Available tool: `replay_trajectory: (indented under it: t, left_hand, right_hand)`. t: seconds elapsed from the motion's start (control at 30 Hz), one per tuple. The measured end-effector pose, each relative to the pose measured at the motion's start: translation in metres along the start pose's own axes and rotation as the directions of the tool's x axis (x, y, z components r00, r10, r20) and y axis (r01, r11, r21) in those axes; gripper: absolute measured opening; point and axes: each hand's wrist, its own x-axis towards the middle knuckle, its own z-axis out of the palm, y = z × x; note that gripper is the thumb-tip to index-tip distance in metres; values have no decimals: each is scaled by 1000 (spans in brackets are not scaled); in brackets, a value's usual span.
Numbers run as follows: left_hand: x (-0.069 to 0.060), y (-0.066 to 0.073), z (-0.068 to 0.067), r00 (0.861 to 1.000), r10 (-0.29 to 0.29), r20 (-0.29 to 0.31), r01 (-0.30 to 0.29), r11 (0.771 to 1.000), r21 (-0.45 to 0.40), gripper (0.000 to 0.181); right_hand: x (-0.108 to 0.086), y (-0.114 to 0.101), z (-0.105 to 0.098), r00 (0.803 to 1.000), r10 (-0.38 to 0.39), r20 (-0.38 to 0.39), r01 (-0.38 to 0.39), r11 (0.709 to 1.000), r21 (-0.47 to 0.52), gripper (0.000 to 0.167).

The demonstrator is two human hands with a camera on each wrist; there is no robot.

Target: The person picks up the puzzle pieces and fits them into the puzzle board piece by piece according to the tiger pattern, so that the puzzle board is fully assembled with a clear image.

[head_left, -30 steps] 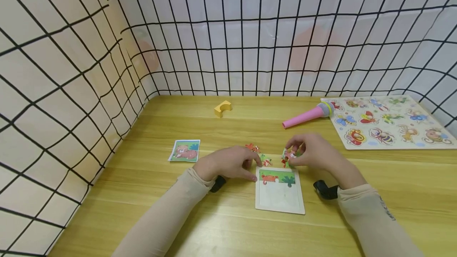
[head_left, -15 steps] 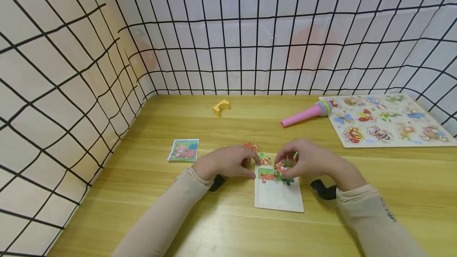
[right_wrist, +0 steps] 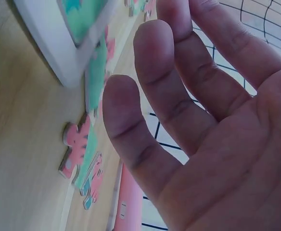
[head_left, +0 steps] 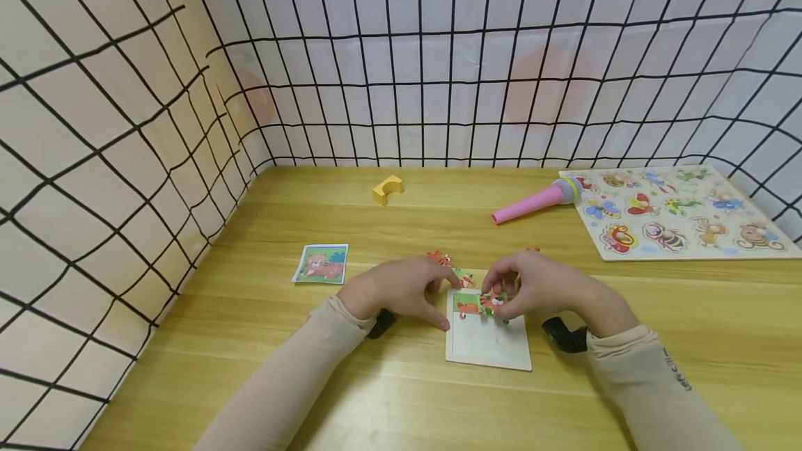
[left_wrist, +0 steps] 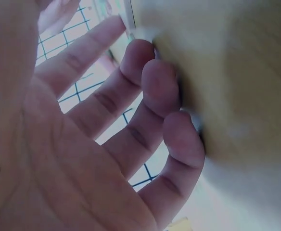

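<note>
A white puzzle tray (head_left: pixel 489 350) lies on the table, with green and orange pieces (head_left: pixel 466 303) along its top edge. My right hand (head_left: pixel 532 287) pinches a red-striped puzzle piece (head_left: pixel 491 302) over the tray's upper part; its fingers partly cover the piece. At the tray's left edge rests my left hand (head_left: pixel 401 289), fingers relaxed and holding nothing; the left wrist view shows the same hand (left_wrist: pixel 107 120) with loosely bent fingers against the table. Loose pieces (head_left: pixel 463 277) lie behind the tray. In the right wrist view, more pieces (right_wrist: pixel 78 149) lie beside the tray corner (right_wrist: pixel 68 72).
A picture card (head_left: pixel 321 264) lies to the left. Farther back are a yellow arched block (head_left: pixel 388 189) and a pink toy microphone (head_left: pixel 532 204). An insect puzzle board (head_left: pixel 683 218) is at the right, and black wire mesh surrounds the table's back and sides.
My right hand has carried the red-striped piece from behind the tray forward and left onto its upper part. My left hand has barely moved, its thumb slightly lower.
</note>
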Motion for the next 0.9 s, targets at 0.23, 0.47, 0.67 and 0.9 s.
replay_trajectory:
  t: [0.23, 0.47, 0.67, 0.9]
  left_hand:
    - [0, 0, -1, 1000, -21, -17, 21, 1000, 2, 60]
    - [2, -2, 0, 998, -53, -44, 53, 999, 0, 60]
    - [4, -4, 1, 996, -75, -55, 74, 997, -14, 60]
    - [5, -6, 3, 996, -64, -63, 63, 998, -32, 58]
  right_hand:
    - [2, 1, 3, 1000, 6, -10, -6, 1000, 0, 24]
    - [7, -1, 9, 1000, 17, -25, -18, 999, -48, 21]
    - [10, -2, 15, 999, 3, -39, -5, 999, -44, 20]
    - [13, -4, 21, 999, -9, -32, 7, 998, -63, 21]
